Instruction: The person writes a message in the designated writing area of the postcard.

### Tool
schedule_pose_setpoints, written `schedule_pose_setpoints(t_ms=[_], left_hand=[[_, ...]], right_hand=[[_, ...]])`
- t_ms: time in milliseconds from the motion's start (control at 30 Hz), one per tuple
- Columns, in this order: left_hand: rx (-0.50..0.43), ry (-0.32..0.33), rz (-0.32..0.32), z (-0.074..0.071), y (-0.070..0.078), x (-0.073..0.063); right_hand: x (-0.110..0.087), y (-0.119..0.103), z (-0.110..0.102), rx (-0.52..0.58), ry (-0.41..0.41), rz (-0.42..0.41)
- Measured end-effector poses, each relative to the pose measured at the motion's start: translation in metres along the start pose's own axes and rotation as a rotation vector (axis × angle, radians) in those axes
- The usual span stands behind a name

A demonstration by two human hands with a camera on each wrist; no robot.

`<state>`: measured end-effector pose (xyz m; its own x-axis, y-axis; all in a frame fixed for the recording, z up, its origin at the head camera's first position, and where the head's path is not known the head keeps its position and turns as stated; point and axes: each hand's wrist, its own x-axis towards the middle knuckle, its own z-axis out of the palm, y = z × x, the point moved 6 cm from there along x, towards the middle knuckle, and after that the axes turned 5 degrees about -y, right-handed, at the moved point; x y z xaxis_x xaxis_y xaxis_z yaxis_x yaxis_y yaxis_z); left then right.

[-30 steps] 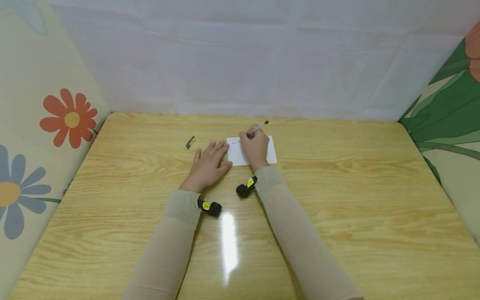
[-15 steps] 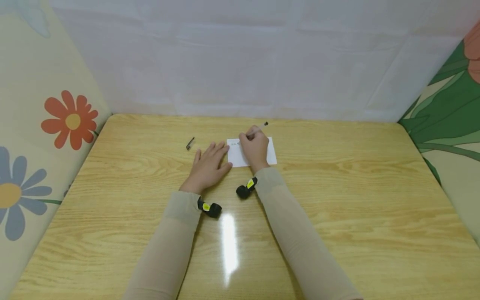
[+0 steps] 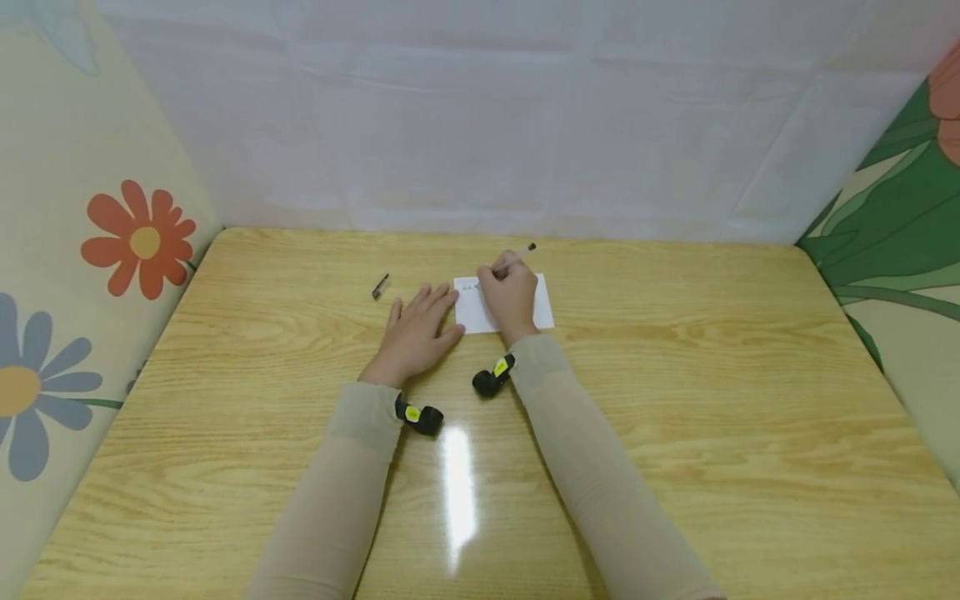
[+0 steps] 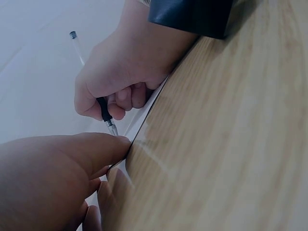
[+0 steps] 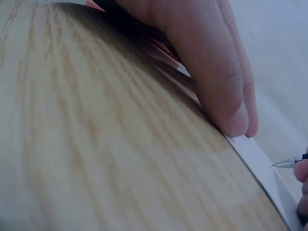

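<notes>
Over wht paper (image 3: pixel 475 315), clear blk-grip pen (image 3: pixel 517 257)

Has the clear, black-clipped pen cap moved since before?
No: judged by the far edge of the shiny yellow wooden table, the pen cap hasn't shifted any way.

Surface (image 3: pixel 712 400): glossy wood grain
Backdrop (image 3: pixel 480 125): white, creased
Left wall (image 3: pixel 45 167): red flower (image 3: pixel 145 242), blue flower (image 3: pixel 18 387)
Right wall (image 3: pixel 918 362): green leaves (image 3: pixel 911 217)
</notes>
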<state>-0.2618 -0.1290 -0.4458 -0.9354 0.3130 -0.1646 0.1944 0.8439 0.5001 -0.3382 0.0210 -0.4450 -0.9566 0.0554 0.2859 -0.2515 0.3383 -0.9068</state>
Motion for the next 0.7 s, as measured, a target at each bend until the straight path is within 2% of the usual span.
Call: schedule_pose_setpoints(t_ms=[700], left_hand=[[0.006, -0.002, -0.003, 0.0013, -0.0018, 0.0017]], right_hand=[[0.0005, 0.0006, -0.0007, -0.012, 0.016, 0.020]])
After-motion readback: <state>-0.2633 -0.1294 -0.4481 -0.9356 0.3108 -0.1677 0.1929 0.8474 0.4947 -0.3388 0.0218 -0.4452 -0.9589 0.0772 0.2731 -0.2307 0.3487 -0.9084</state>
